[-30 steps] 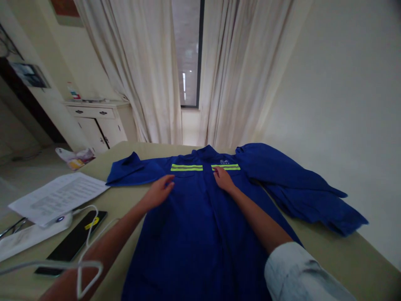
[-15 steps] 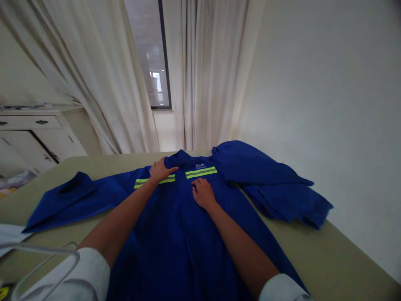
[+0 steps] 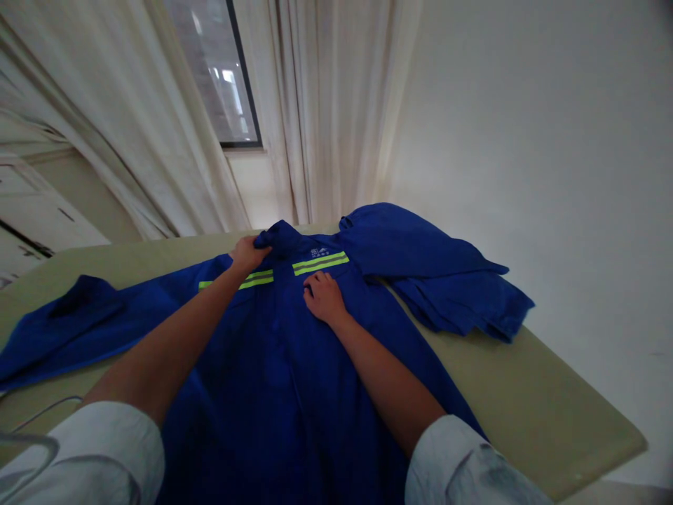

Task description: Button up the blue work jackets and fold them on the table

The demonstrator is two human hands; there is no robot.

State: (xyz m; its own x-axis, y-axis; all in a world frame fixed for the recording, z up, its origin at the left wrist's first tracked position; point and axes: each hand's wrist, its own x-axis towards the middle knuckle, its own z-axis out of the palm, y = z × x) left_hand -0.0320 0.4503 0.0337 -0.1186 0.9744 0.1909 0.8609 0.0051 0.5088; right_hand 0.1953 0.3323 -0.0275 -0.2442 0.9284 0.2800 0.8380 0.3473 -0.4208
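- While the left hand (image 3: 248, 256) works at the collar (image 3: 281, 237), its fingers are pinched on the collar's edge. Far grip presumably gives control of the neckline.
- Right hand (image 3: 326, 298) rests on the chest just below the right-hand reflective stripe (image 3: 322, 263). Fingers loosely curled, nothing visibly gripped; probably weighting the cloth so it doesn't slide with the collar.
- Blue jacket (image 3: 247, 407) lies front up on the worktop (image 3: 557, 407), collar close to the far edge, body running toward the near side and out of view. Spread like that, the front looks easy to reach with both arms.
- Left sleeve (image 3: 141, 308) stretched toward the left edge, end turned back on itself. Keeps it off the body, I'd say.
- Right sleeve (image 3: 425, 242) angled out toward the right edge by the wall (image 3: 541, 140), layered over more blue cloth. Can't tell if the cuff overhangs.
- Pale cable (image 3: 39, 442) loops near the left forearm, apart from both hands. Its purpose isn't clear.
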